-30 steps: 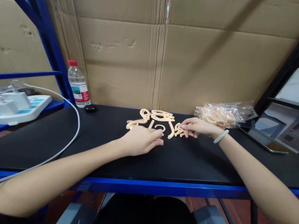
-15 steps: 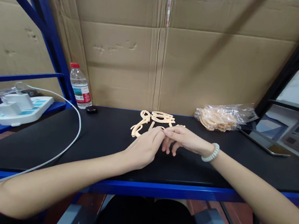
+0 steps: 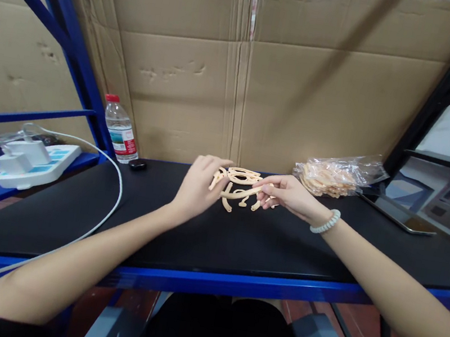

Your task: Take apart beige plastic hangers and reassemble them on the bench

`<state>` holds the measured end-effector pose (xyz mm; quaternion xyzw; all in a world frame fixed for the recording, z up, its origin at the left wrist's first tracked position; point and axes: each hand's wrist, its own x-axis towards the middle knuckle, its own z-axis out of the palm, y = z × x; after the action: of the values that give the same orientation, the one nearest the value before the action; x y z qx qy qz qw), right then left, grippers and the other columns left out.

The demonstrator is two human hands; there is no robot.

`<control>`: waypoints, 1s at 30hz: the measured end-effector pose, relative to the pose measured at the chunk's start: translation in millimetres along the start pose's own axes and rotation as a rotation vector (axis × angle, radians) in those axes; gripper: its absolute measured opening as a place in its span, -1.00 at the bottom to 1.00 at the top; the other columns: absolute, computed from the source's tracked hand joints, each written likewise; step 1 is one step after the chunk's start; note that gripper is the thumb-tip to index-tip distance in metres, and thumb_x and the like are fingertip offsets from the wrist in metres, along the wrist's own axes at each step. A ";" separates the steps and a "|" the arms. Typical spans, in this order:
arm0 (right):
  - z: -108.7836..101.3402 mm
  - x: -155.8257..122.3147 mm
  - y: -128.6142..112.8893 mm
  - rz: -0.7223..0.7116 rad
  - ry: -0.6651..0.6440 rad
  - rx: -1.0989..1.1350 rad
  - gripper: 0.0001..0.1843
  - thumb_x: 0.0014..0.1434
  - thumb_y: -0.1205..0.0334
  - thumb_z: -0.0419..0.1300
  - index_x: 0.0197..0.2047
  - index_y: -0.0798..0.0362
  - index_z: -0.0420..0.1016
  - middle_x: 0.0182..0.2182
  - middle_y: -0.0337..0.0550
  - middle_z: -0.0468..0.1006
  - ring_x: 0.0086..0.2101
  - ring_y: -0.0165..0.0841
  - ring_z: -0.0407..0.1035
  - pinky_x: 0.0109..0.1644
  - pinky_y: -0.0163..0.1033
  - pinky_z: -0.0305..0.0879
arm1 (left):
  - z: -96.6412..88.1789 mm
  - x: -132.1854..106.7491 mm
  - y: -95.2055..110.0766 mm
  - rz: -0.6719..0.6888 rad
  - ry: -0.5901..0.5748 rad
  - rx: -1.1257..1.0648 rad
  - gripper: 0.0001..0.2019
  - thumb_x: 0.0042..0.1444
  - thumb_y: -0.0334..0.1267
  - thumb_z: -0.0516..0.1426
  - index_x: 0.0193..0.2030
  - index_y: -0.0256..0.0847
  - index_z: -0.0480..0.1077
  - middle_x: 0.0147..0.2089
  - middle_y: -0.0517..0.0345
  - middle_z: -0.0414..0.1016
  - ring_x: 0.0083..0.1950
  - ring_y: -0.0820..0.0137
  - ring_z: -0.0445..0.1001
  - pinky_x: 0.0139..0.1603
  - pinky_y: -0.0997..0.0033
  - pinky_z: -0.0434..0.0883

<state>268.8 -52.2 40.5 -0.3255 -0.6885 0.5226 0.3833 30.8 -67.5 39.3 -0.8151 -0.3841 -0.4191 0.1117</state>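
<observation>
Several curved beige plastic pieces lie in a small cluster at the back middle of the black shelf top. My right hand, with a pale bead bracelet on its wrist, pinches one long curved beige piece and holds it just above the surface. My left hand reaches into the left side of the cluster, with its fingers curled on another beige piece. The two hands are a short way apart.
A clear bag of more beige pieces lies at the back right, beside a tablet. A water bottle and a small black object stand at the back left. A white power strip with a cable sits far left. Cardboard walls the back.
My hands were together near the front of the cluster. The left hand has moved back and left onto the pieces, and the right hand has lifted a long curved piece.
</observation>
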 end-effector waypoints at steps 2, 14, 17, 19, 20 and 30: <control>-5.4 1.0 -0.1 -0.028 0.033 -0.016 -0.76 0.09 0.20 0.28 -0.21 0.17 0.51 -0.47 -0.16 0.51 -0.49 -0.46 0.43 -0.40 -0.35 0.46 | -2.1 4.9 -12.6 -0.212 0.125 -0.060 -0.65 0.16 -0.26 0.10 0.10 -0.23 0.28 0.05 -0.07 0.34 0.05 0.23 0.30 0.05 0.16 0.30; -19.7 2.3 -3.1 -0.180 0.109 -0.363 -0.78 0.10 0.11 0.21 -0.28 0.10 0.46 -0.45 -0.17 0.50 -0.47 -0.43 0.37 -0.38 -0.29 0.34 | -13.9 14.7 -10.1 -0.691 -0.217 -0.980 -0.85 0.05 -0.27 0.23 -0.35 -0.34 0.41 -0.38 0.10 0.44 -0.62 0.69 0.18 -0.71 0.66 0.04; -20.6 0.9 -5.0 -0.280 0.127 -0.590 -0.79 0.09 0.10 0.22 -0.33 0.09 0.45 -0.41 -0.16 0.52 -0.43 -0.39 0.38 -0.36 -0.27 0.30 | -10.9 13.3 -5.3 -0.696 -0.158 -1.006 -0.87 0.09 -0.30 0.20 -0.30 -0.34 0.38 -0.43 0.17 0.41 -0.64 0.67 0.25 -0.71 0.67 0.16; -19.0 0.1 -4.9 -0.352 0.152 -0.753 -0.82 0.10 0.12 0.22 -0.36 0.07 0.43 -0.38 -0.14 0.53 -0.37 -0.34 0.40 -0.26 -0.23 0.29 | -7.2 11.4 -2.6 -0.688 -0.146 -1.024 -0.86 0.11 -0.33 0.18 -0.20 -0.33 0.38 -0.42 0.19 0.42 -0.62 0.65 0.30 -0.68 0.66 0.25; -17.1 -0.3 -4.1 -0.381 0.155 -0.831 -0.83 0.10 0.13 0.22 -0.36 0.06 0.43 -0.37 -0.13 0.54 -0.34 -0.32 0.41 -0.20 -0.19 0.29 | -5.3 10.3 -1.1 -0.682 -0.146 -1.034 -0.83 0.12 -0.34 0.17 -0.15 -0.33 0.37 -0.42 0.19 0.42 -0.62 0.65 0.32 -0.66 0.66 0.29; 25.0 -10.1 6.9 -0.616 0.241 -1.226 -0.93 0.24 0.20 0.08 -0.28 -0.01 0.33 -0.36 -0.24 0.54 -0.34 -0.31 0.44 0.28 0.19 -0.23 | -0.9 3.3 17.3 -0.609 -0.156 -1.133 -0.75 0.16 -0.31 0.15 -0.03 -0.31 0.32 -0.35 0.17 0.44 -0.52 0.58 0.45 -0.46 0.59 0.50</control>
<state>252.5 -70.8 27.9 -0.3288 -0.8729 -0.1327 0.3351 43.9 -77.9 44.8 -0.6305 -0.3245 -0.5092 -0.4877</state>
